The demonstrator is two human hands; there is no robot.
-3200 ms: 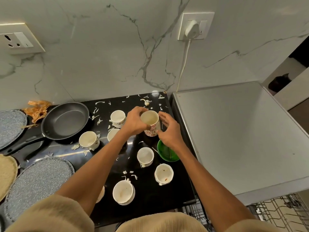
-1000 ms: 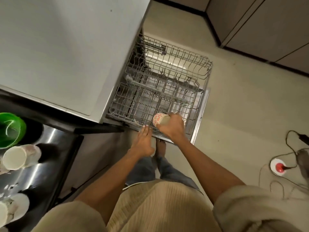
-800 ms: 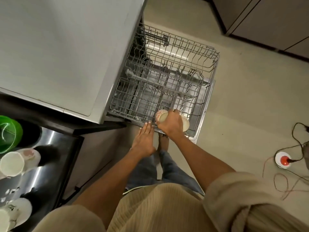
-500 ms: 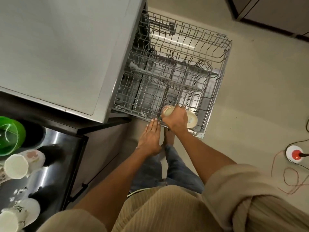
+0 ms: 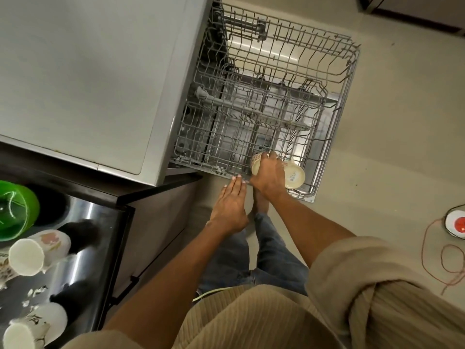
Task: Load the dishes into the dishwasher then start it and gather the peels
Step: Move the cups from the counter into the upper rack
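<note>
Cup: the cup [image 5: 293, 174] is in the near right corner of the pulled-out dishwasher rack [image 5: 334, 117], under and just right of the right hand.
Cup direction: it lies tipped on its side, long axis running left to right across the rack; the pale round base with a small label faces right and toward the camera, while the patterned end shows just left of the fingers.
Right hand: the right hand [image 5: 268, 175] is closed over the top of the cup, fingers wrapped around its body and covering its middle.
Left hand: the left hand [image 5: 230, 205] is flat and open, fingers straight and together, holding nothing; its fingertips [image 5: 236, 178] reach the near front rail of the rack, just left of the right hand.
Rack: the wire rack sticks out from under the grey dishwasher top [image 5: 83, 79], above the beige floor [image 5: 402, 122]; I see no other dish in it.
Counter: on the black counter [image 5: 83, 222] at the left stand a green bowl [image 5: 15, 210], several white cups [image 5: 27, 256] on their sides and small white peel scraps [image 5: 35, 293].
Floor items: a red and white plug socket [image 5: 456, 224] with a thin reddish cord [image 5: 442, 263] lies at the far right.
</note>
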